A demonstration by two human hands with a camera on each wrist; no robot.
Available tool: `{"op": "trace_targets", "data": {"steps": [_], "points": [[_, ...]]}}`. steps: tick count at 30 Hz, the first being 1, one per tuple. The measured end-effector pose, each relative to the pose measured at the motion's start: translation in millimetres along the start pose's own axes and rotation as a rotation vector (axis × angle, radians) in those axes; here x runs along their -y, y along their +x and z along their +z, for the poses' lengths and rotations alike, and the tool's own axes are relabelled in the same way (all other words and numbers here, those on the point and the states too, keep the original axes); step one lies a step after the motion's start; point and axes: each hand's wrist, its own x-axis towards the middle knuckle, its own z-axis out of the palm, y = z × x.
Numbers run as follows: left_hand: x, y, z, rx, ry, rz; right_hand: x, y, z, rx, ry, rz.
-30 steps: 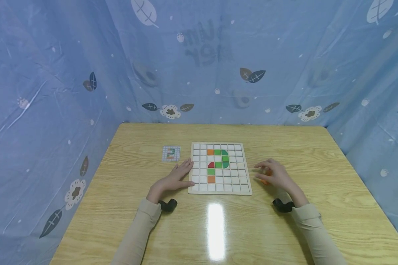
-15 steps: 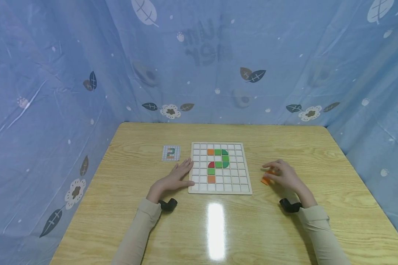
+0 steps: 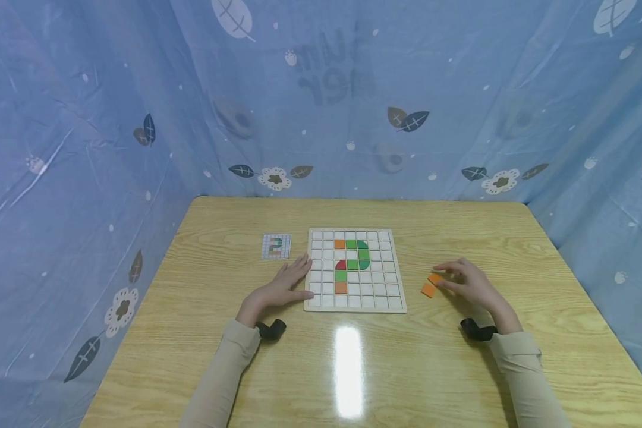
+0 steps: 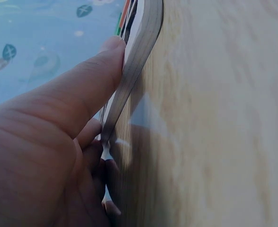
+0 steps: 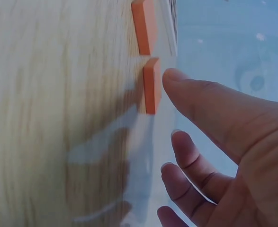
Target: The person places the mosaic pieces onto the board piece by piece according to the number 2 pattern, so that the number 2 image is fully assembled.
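Note:
My left hand (image 3: 279, 290) rests with spread fingers on the left edge of a white gridded board (image 3: 381, 289), its thumb on the rim in the left wrist view. On the board, green, orange and red tiles form a curved shape, including an orange tile (image 3: 340, 288) at its lower end. Right of the board, two loose orange square tiles lie on the table, a nearer one (image 3: 428, 290) and a farther one (image 3: 434, 278). Beside the farther tile hovers my right hand (image 3: 475, 290), fingers parted, holding nothing; the right wrist view shows the thumb (image 5: 191, 90) close to it.
A small printed card (image 3: 276, 246) with a coloured grid pattern lies left of the board. The wooden table (image 3: 235, 220) stretches around everything, with a light reflection in front of the board. A blue patterned curtain (image 3: 326, 119) surrounds the table at the back and sides.
My right hand has drawn away to the right from near the board. Two orange tiles, earlier mostly hidden under it, now show on the table. The left hand stays put.

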Motion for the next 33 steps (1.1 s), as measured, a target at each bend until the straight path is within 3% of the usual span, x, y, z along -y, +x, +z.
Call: {"op": "trace_targets", "data": {"steps": [24, 33], "points": [[1.2, 0.2, 0.7, -0.005, 0.001, 0.022, -12.8, -0.4, 0.5, 0.045, 0.009, -0.003], [1.4, 0.8, 1.2, 0.000, 0.008, 0.017, -13.4, -0.3, 2.8, 0.010, -0.033, -0.028]]}}
